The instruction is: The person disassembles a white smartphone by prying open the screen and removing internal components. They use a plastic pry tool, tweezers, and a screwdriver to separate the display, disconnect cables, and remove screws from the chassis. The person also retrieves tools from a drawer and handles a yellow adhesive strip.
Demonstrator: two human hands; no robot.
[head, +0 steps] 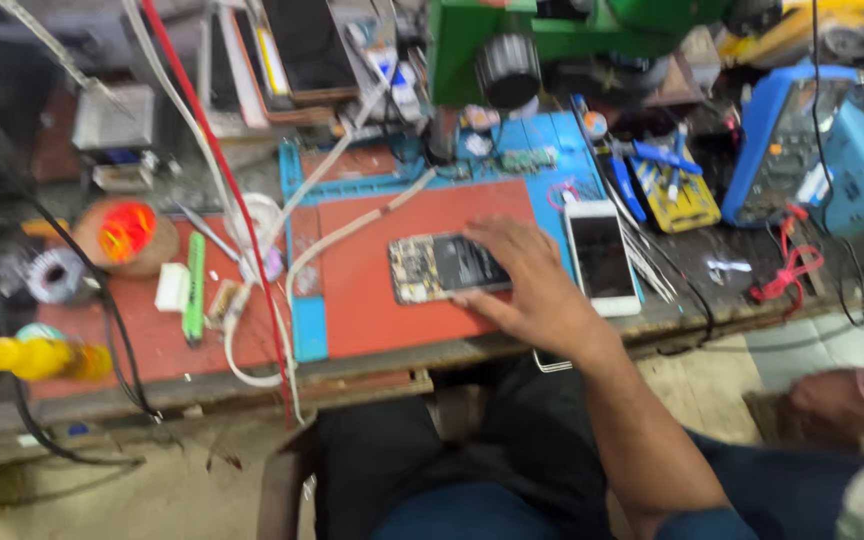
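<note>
Wooden workbench (512,348), cluttered, runs across the view; a red-and-blue repair mat (382,290) lies on it. Green microscope stand (512,40) at the rear, blue meter (782,150) to the right.

An opened phone (444,267), innards showing, lies on the red field of the mat, long axis roughly left to right, slightly tilted. A white phone (602,255) lies just beside it to the right, long axis front to back, screen up.

One hand (532,285) reaches in from lower right; judged the right, though the frame is blurred. Fingers spread and flat, fingertips (487,240) resting on the right end of the opened phone, which extends leftward from the palm. Hand loose and pressing, not clenched, nothing lifted.

Other hand: not surely visible; the blurred shape at lower right cannot be identified.
</note>
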